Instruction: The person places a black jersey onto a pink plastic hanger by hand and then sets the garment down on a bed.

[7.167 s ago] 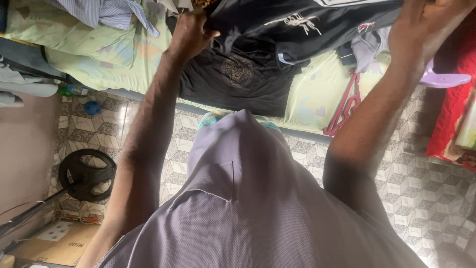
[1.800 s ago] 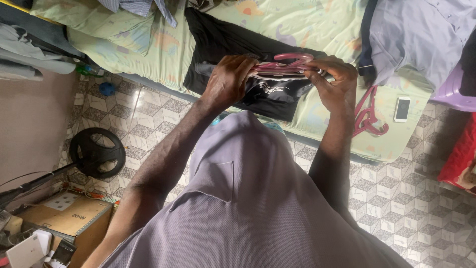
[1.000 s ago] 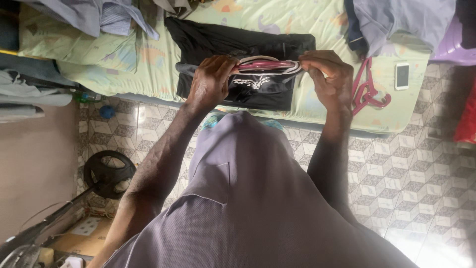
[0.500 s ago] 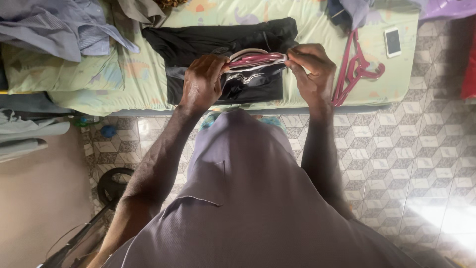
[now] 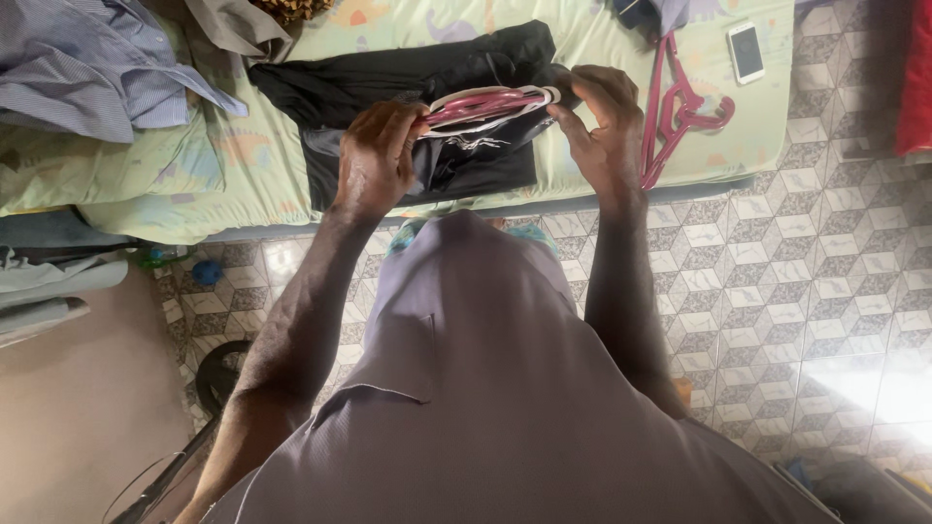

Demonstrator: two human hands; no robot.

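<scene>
A bed with a pale green patterned sheet [image 5: 602, 39] is seen across the top of the view, and all positions below are given relative to it. The floor [image 5: 825, 252] on the near side of the bed is laid with grey and white cube-pattern tiles. A striped blue shirt [image 5: 87, 58] is heaped on the left end of the bed. A black folded garment [image 5: 388, 73] is spread on the middle of the bed. Spare pink hangers [image 5: 680, 102] are laid on the right part of the bed, and a white phone [image 5: 746, 52] is placed just beyond them, near the right end. A small blue ball [image 5: 206, 273] is seen on the floor just below the left part of the bed edge.

Both forearms are extended forward from a grey shirt, over the near edge of the bed. A pink hanger [image 5: 485, 100] with a black printed garment [image 5: 466, 155] draped on it is held above the middle of the bed, over the folded garment. The left hand [image 5: 374, 160] is closed around the left end of the hanger and the cloth. The right hand [image 5: 602, 131] is pinched on the right end, fingers curled inward.
</scene>
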